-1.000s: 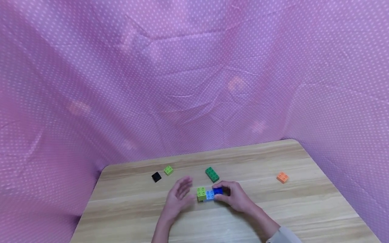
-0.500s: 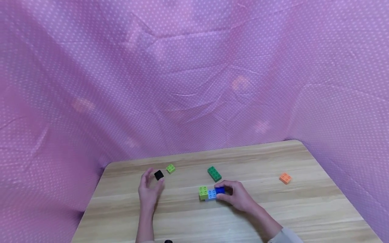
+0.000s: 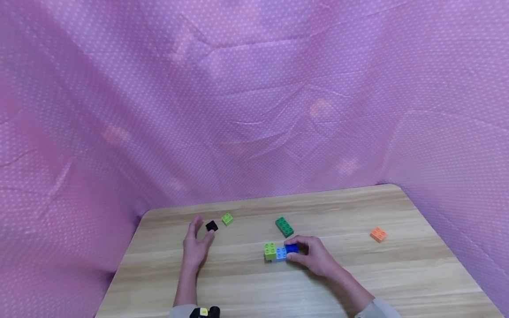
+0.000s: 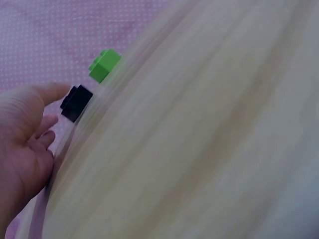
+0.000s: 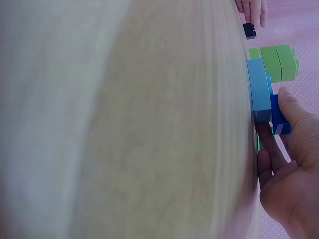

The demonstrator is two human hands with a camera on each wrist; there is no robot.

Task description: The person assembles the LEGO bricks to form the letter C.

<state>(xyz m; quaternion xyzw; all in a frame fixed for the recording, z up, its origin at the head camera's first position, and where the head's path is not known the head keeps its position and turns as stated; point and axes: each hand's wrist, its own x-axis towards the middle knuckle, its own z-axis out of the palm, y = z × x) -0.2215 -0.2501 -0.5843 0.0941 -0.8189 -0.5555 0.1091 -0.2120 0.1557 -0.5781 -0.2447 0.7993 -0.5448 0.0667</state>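
My right hand (image 3: 318, 256) pinches a dark blue brick (image 3: 291, 248) between thumb and fingers. This brick sits on the right end of a light blue brick (image 3: 281, 253), which lies on the table. Lime green brickwork (image 3: 270, 251) stands on the light blue brick's left end. The right wrist view shows this light blue brick (image 5: 259, 89) side-on, with my thumb against the dark blue brick (image 5: 280, 113). At the left, my left hand (image 3: 195, 249) is spread around a small black brick (image 3: 212, 226). In the left wrist view a fingertip is right at this black brick (image 4: 76, 103).
A small lime green brick (image 3: 227, 219) lies just beyond the black one. A long dark green brick (image 3: 284, 227) lies behind the joined bricks, and an orange brick (image 3: 378, 234) at the right. A pink dotted cloth (image 3: 254, 110) surrounds the wooden table (image 3: 338, 216).
My left hand has moved left from beside the joined bricks to the black brick. The right hand keeps its grip on the dark blue brick. The head view has shifted slightly.
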